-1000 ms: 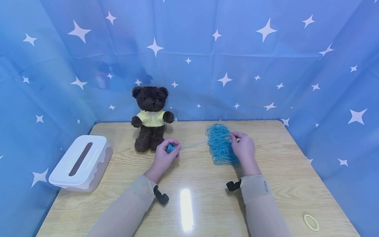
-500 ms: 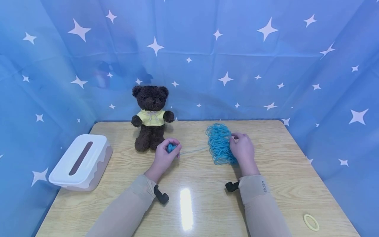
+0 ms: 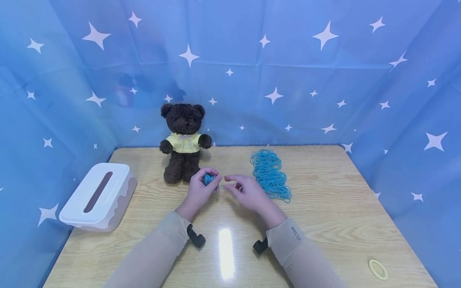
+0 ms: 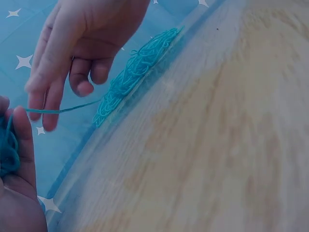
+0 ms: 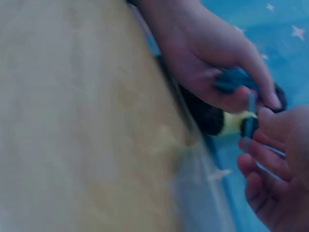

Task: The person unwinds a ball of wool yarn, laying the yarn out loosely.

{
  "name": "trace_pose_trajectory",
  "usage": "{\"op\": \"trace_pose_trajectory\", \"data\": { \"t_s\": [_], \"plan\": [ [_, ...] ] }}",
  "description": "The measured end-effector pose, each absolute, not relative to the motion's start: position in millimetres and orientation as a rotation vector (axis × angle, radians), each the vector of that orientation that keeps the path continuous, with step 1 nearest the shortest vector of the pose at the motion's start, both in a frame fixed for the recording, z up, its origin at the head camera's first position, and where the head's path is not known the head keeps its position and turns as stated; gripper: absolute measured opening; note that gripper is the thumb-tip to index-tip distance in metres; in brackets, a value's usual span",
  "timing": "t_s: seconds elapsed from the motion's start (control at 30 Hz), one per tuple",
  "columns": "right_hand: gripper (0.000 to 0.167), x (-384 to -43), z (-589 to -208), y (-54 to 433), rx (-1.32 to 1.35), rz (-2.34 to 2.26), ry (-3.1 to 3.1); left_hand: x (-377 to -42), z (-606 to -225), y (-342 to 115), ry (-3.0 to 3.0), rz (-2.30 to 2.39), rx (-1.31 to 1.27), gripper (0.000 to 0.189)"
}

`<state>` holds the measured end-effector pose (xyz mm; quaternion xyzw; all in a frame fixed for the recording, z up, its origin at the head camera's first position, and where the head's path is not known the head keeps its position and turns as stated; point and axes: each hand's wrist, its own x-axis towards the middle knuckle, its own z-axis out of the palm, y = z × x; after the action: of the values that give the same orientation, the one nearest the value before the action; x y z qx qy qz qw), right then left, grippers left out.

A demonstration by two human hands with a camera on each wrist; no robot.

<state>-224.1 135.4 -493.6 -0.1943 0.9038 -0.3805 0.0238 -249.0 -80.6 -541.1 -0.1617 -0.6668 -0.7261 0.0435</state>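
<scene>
In the head view, my left hand (image 3: 201, 188) grips a small bundle of blue yarn (image 3: 208, 179) in its curled fingers. Close to its right, my right hand (image 3: 250, 194) has thumb and fingers about a strand that runs out of the bundle. The left wrist view shows this strand (image 4: 77, 107) stretched across the right fingers (image 4: 52, 113) toward a loose pile of the same yarn (image 4: 137, 72). That looped pile (image 3: 270, 176) lies on the table behind the right hand. In the blurred right wrist view, the strand (image 5: 250, 116) stands between both hands.
A brown teddy bear (image 3: 183, 143) in a yellow top stands behind the left hand. On the left is a white lidded box (image 3: 95, 196) with a slot. A pale yellow ring (image 3: 371, 264) lies at the front right of the wooden table (image 3: 342, 192). Blue star-printed cloth (image 3: 230, 100) surrounds it.
My right hand has moved left from the yarn pile to beside the left hand, uncovering the pile's right side. The left hand keeps its place with the bundle.
</scene>
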Motion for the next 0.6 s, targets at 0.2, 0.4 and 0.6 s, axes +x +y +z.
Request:
{"op": "trace_pose_trajectory", "data": {
  "t_s": [0.2,0.4,0.6],
  "plan": [
    [0.018,-221.9,-500.5,126.2,-0.644,-1.079,2.909,-250.0,-541.5,-79.9,-2.036,-2.205,-0.493,0.018],
    [0.018,-226.0,-484.0,145.9,-0.522,-1.111,2.852,-249.0,-540.4,-79.4,-2.048,-2.200,-0.465,0.021],
    [0.020,-232.0,-467.5,183.4,-0.396,-1.153,2.907,-247.8,-538.5,-79.3,-2.088,-2.151,-0.428,0.016]
  ]
}}
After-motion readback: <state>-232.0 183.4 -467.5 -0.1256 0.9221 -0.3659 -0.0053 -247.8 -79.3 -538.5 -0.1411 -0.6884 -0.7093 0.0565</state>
